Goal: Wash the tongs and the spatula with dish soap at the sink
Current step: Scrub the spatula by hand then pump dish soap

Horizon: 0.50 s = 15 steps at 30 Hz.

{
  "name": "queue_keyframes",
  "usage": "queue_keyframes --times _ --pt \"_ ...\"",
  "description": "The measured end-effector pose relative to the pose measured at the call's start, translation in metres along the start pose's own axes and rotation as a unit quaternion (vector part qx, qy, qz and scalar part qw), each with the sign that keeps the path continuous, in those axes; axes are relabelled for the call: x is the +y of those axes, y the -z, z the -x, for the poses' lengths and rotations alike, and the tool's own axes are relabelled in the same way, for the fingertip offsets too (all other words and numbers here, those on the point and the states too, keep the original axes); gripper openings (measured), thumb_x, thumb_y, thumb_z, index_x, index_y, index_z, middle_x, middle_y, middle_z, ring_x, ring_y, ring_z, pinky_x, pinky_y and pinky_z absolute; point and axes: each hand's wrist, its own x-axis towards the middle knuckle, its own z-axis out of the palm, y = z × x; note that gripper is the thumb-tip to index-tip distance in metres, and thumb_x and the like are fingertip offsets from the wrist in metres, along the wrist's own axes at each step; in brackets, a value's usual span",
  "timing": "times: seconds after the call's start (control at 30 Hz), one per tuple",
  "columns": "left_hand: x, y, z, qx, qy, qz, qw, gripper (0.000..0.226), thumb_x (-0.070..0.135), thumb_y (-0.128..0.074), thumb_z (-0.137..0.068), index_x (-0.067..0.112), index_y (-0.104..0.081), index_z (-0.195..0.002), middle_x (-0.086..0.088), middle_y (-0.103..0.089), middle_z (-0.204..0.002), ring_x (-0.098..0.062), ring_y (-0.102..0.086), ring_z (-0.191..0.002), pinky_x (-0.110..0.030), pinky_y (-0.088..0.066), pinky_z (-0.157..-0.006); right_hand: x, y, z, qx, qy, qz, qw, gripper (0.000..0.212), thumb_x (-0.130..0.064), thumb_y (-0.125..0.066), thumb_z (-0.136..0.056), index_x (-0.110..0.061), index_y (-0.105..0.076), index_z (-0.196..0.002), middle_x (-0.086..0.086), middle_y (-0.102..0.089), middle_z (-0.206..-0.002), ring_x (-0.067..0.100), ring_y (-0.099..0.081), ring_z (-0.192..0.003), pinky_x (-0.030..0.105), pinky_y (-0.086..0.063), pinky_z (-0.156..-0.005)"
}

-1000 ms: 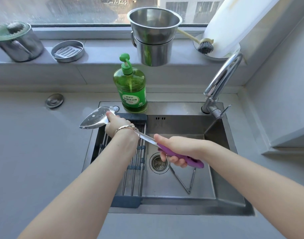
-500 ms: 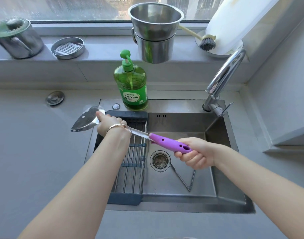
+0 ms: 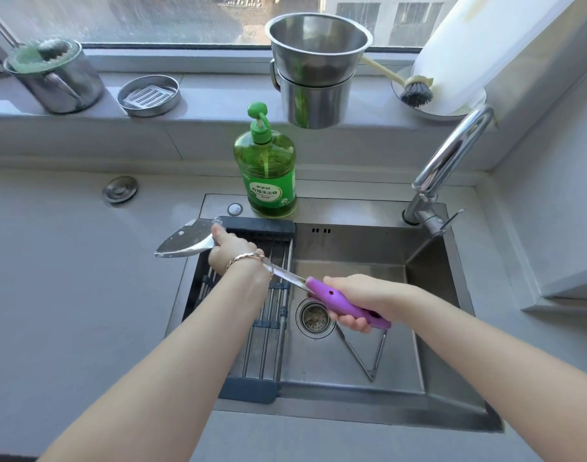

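Observation:
A steel spatula (image 3: 185, 241) with a purple handle stretches across the left half of the sink (image 3: 368, 261). My right hand (image 3: 358, 298) grips the purple handle above the drain. My left hand (image 3: 230, 251) holds the neck just behind the blade, thumb on the blade's top edge, over the drying rack (image 3: 269, 315). The blade sticks out past the sink's left rim, above the counter. Metal tongs (image 3: 365, 355) lie on the sink floor in a V, right of the drain. A green dish soap bottle (image 3: 265, 171) with a pump stands on the sink's back rim.
The chrome faucet (image 3: 448, 168) arches at the back right, no water running. On the windowsill stand stacked steel pots (image 3: 315, 71), a dish brush (image 3: 415, 91), a round steel dish (image 3: 149, 95) and a lidded steel pot (image 3: 52, 75). Grey countertop (image 3: 69, 295) spreads to the left.
My right hand slid along the purple handle, out to its end and back toward the middle. The spatula and my left hand stayed almost where they were.

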Motion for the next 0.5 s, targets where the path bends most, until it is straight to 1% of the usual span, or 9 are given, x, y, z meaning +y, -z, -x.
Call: queue_keyframes --times 0.03,0.07,0.13,0.17,0.2,0.3,0.37,0.43,0.5 --pt "0.003 -0.004 -0.001 -0.012 0.009 0.035 0.999 0.037 0.044 -0.039 -0.097 0.018 -0.045 -0.071 0.002 -0.050 -0.047 -0.006 -0.035 -0.022 -0.013 -0.025 -0.028 -0.002 0.007 -0.005 -0.014 -0.009 -0.017 1.000 0.061 -0.045 -0.022 -0.100 -0.006 -0.054 -0.066 0.001 -0.054 -0.045 0.013 -0.048 -0.035 0.018 -0.040 -0.040" --pt "0.007 -0.006 -0.004 -0.007 0.012 0.066 0.998 0.038 0.040 -0.042 -0.097 0.014 -0.044 -0.069 0.005 -0.043 -0.040 -0.006 -0.026 -0.018 -0.009 -0.019 -0.028 -0.009 0.012 -0.011 0.021 0.003 0.003 1.000 0.058 -0.041 -0.025 -0.101 -0.004 -0.058 -0.070 0.004 -0.059 -0.052 0.015 -0.053 -0.042 0.019 -0.044 -0.046" --pt "0.019 -0.011 -0.011 -0.005 0.012 0.071 0.997 0.040 0.037 -0.043 -0.097 0.013 -0.041 -0.065 0.007 -0.036 -0.028 -0.006 -0.023 -0.015 -0.005 -0.017 -0.029 -0.033 0.021 -0.021 0.172 0.073 0.039 0.982 0.046 -0.031 -0.033 -0.101 -0.003 -0.065 -0.083 0.008 -0.064 -0.070 0.016 -0.058 -0.057 0.024 -0.049 -0.060" --pt "0.024 -0.013 -0.017 -0.024 0.024 0.070 0.997 0.041 0.037 -0.040 -0.098 0.014 -0.038 -0.064 0.008 -0.035 -0.023 -0.006 -0.025 -0.014 -0.004 -0.019 -0.028 -0.049 0.027 -0.024 0.221 0.113 -0.002 0.969 0.041 -0.029 -0.036 -0.100 -0.002 -0.065 -0.090 0.007 -0.063 -0.073 0.013 -0.056 -0.059 0.022 -0.050 -0.061" --pt "0.028 -0.012 -0.020 -0.050 0.035 0.071 0.996 0.042 0.036 -0.036 -0.099 0.015 -0.034 -0.063 0.009 -0.032 -0.020 -0.006 -0.027 -0.013 -0.004 -0.021 -0.027 -0.068 0.033 -0.025 0.234 0.145 -0.063 0.959 0.038 -0.028 -0.039 -0.099 -0.001 -0.065 -0.095 0.006 -0.062 -0.073 0.011 -0.054 -0.059 0.018 -0.050 -0.058" --pt "0.039 -0.016 -0.034 -0.080 0.077 0.120 0.987 0.040 0.024 -0.031 -0.100 0.014 -0.033 -0.062 0.007 -0.023 -0.023 -0.007 -0.019 -0.015 -0.007 -0.014 -0.025 -0.129 0.045 -0.025 0.165 0.195 -0.211 0.943 0.042 -0.036 -0.045 -0.097 0.002 -0.059 -0.108 0.007 -0.061 -0.078 0.012 -0.059 -0.066 0.015 -0.052 -0.054" --pt "0.046 -0.021 -0.036 -0.099 0.085 0.130 0.983 0.038 0.018 -0.028 -0.100 0.013 -0.036 -0.064 0.006 -0.024 -0.030 -0.006 -0.017 -0.017 -0.009 -0.011 -0.025 -0.164 0.050 -0.027 0.113 0.198 -0.283 0.932 0.047 -0.041 -0.048 -0.094 0.003 -0.053 -0.107 0.012 -0.059 -0.085 0.015 -0.061 -0.070 0.017 -0.054 -0.051" --pt "0.049 -0.023 -0.040 -0.106 0.081 0.127 0.983 0.037 0.013 -0.028 -0.099 0.013 -0.036 -0.063 0.006 -0.025 -0.031 -0.006 -0.017 -0.018 -0.010 -0.011 -0.025 -0.190 0.054 -0.031 0.082 0.178 -0.336 0.922 0.051 -0.045 -0.049 -0.092 0.005 -0.049 -0.103 0.014 -0.057 -0.085 0.014 -0.062 -0.063 0.018 -0.054 -0.048" --pt "0.051 -0.024 -0.048 -0.111 0.078 0.122 0.983 0.037 0.013 -0.028 -0.098 0.014 -0.036 -0.062 0.007 -0.025 -0.027 -0.005 -0.019 -0.018 -0.009 -0.011 -0.026 -0.207 0.058 -0.040 0.063 0.159 -0.369 0.914 0.053 -0.045 -0.048 -0.093 0.007 -0.050 -0.095 0.013 -0.057 -0.079 0.013 -0.061 -0.046 0.017 -0.053 -0.044"
